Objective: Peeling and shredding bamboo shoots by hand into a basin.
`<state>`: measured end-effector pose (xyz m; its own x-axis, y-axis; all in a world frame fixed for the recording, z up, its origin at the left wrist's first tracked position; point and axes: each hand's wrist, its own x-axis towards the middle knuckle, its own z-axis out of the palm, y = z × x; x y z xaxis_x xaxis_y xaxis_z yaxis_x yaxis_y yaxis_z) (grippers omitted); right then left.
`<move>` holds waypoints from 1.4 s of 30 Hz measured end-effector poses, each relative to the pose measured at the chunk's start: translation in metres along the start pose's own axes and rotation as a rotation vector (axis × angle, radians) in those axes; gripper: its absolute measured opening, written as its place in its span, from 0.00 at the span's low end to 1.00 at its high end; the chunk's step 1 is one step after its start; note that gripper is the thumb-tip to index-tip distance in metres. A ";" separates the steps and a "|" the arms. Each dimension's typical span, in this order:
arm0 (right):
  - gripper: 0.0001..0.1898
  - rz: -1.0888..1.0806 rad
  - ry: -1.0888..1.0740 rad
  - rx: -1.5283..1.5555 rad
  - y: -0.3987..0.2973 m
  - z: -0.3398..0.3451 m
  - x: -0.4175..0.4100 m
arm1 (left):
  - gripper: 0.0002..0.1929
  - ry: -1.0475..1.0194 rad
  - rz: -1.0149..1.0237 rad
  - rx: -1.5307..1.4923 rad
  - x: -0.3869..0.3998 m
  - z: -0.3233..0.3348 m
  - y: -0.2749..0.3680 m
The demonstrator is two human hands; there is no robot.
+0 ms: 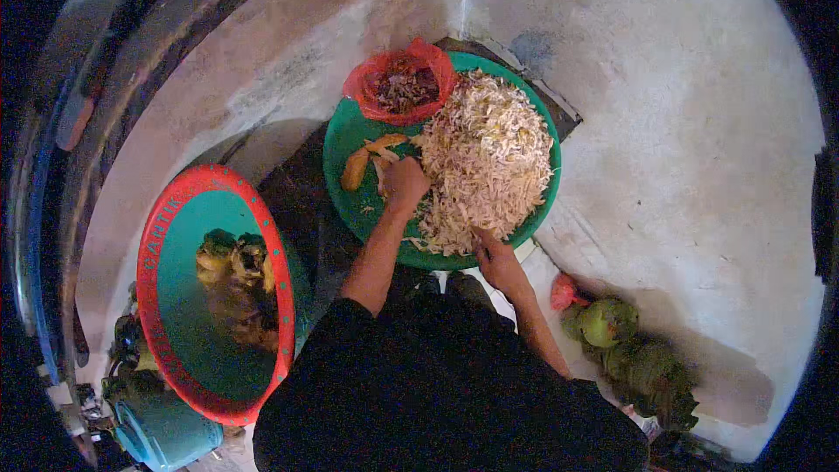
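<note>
A large round green plastic tray (344,200) lies before me, heaped on its right with pale shredded food (488,164) that looks like shredded meat. My left hand (404,187) is curled over the tray at the heap's left edge. A pale strip (381,170) lies against its fingers; whether they grip it is hidden. Just beyond are orange-brown pieces (357,167), perhaps cooked meat with skin. My right hand (495,257) reaches over the tray's near rim, fingertips at the heap's lower edge. What its fingers hold, if anything, is not visible.
A red plastic bag (357,93) of dark scraps rests on the tray's far left. To the left stands a red-rimmed basin (152,288) with yellowish-brown chunks (233,259). Lower down is a light-blue bucket (174,436). Round green produce (608,322) lies on the right.
</note>
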<state>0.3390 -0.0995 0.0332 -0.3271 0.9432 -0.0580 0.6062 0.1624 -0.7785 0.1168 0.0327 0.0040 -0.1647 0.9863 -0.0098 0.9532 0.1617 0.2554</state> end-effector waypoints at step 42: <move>0.18 -0.059 -0.127 -0.022 -0.017 0.020 0.030 | 0.28 -0.062 -0.363 -0.220 -0.153 -0.065 -0.091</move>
<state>0.3043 -0.0802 0.0323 -0.4511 0.8876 -0.0927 0.5986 0.2238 -0.7692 0.0389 -0.1354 0.0453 -0.4576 0.8679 -0.1931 0.7586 0.4944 0.4244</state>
